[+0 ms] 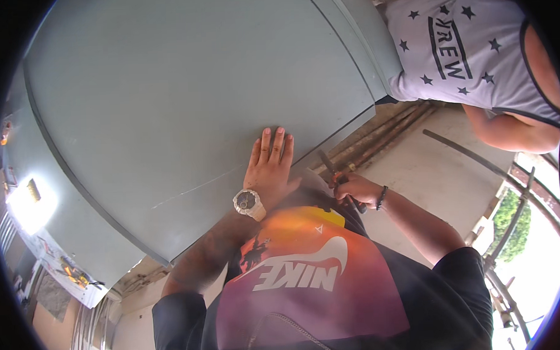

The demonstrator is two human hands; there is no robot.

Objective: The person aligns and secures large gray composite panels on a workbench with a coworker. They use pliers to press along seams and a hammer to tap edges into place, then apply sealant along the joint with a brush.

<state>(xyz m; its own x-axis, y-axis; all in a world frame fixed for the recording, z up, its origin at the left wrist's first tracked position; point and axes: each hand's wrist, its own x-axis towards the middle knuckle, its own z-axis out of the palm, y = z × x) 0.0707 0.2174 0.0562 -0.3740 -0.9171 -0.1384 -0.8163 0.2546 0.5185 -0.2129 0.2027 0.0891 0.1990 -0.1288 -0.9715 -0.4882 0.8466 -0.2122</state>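
A large grey sheet-metal panel (160,86) spreads in front of me, with a pale scratch near its front edge. My left hand (270,160) rests palm down on that panel close to the edge, fingers stretched out, a white watch on its wrist. Just right of the panel's edge, my right hand (357,191) is closed around a dark, slim hand tool (327,164) with a little orange on it. One end of the tool points up toward the panel, and the other sticks out below my fist. Its exact kind I cannot make out.
A co-worker in a star-printed white tank top (473,51) stands at the panel's far right end. Metal bars (464,150) run below on the right. At the far left, orange and black tools (77,274) lie on a pale surface (90,297) near a bright glare.
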